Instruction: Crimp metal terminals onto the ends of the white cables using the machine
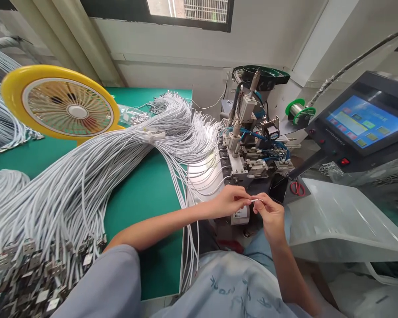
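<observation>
In front of my lap my left hand (232, 201) pinches a thin white cable (256, 200) close to its end. My right hand (269, 213) meets it there, thumb and fingertips closed on the cable's tip. The fine detail of that tip is too small to make out. Just beyond my hands stands a bench machine (243, 152) with metal cylinders and blue air tubes. Several white cables lie in a row of slots along its left side. They fan out from a large tied bundle of white cables (119, 150) on the green table (135, 194).
A yellow fan (78, 110) stands at the left. Metal connectors (26, 282) end the bundle at lower left. To the right are a control screen (368, 121), a green wire spool (300, 111), red-handled scissors (297, 189) and a translucent plastic tray (334, 212).
</observation>
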